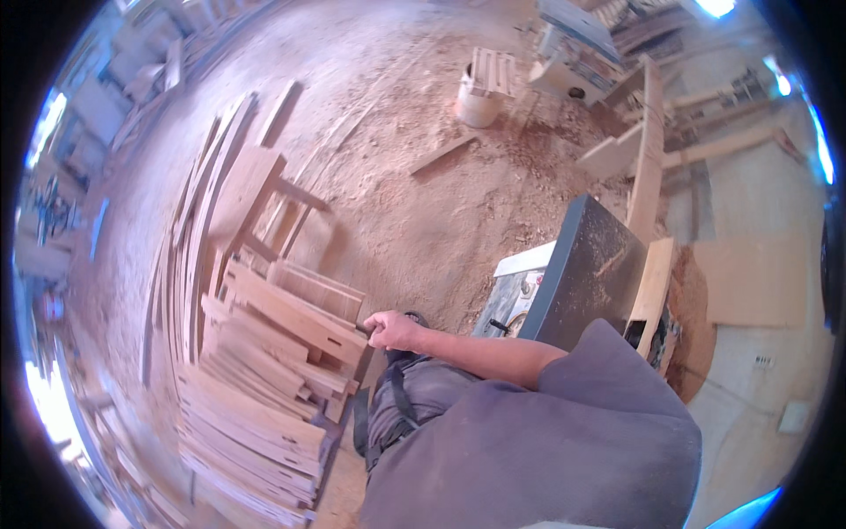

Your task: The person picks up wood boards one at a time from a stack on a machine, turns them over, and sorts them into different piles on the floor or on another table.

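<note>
My right hand (393,331) reaches left across my body, its fingers curled closed at the near end of a pale wooden board (291,304). This board has slots cut near its ends and lies on top of a stack. The grip is partly hidden by the hand itself. Below it lie more stacked boards (251,414), several of them slotted. A shorter wooden piece (317,289) sits just beyond the held end. My left hand is out of the picture.
At my right stands a machine with a dark flat top (590,264) and a small black handle (499,325). Long planks (198,203) lie left of the stack. Farther off, a white bucket (477,108) holds slatted wood. Sawdust and a loose board (443,154) cover the floor.
</note>
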### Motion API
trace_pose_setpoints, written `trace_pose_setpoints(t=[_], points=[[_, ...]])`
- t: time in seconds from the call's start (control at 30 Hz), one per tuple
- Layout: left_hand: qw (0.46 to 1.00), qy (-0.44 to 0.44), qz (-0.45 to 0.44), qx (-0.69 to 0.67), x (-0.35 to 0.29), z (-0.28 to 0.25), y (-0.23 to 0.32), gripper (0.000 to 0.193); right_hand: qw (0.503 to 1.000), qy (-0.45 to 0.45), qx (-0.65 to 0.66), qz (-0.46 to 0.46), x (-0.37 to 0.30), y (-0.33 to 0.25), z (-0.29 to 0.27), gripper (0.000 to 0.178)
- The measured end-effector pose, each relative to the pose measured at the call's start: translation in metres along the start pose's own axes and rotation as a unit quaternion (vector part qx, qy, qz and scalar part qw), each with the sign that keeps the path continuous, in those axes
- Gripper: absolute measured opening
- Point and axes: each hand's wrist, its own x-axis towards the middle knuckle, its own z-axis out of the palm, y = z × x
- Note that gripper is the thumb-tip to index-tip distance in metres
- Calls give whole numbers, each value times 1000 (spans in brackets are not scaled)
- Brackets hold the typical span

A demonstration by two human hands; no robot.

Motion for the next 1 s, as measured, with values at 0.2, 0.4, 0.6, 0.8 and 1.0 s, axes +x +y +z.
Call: trace_pose_setpoints(t=[0.2, 0.4, 0.6, 0.8, 1.0], points=[[968, -154, 51, 194, 21, 119, 56, 49, 997, 67, 5, 49, -22, 27, -101, 67], [907, -257, 102, 318, 10, 259, 69, 49, 965, 149, 173, 128, -12, 7, -202, 64], [876, -233, 123, 404, 14, 350, 45, 49, 947, 157, 243, 142, 64, 10, -328, 63], [847, -177, 146, 480, -3, 389, 18, 49, 885, 209, 399, 116, 124, -18, -501, 37], [811, -223, 194, 504, -23, 468, 33, 49, 808, 316, 494, 54, 180, -63, -668, 30]])
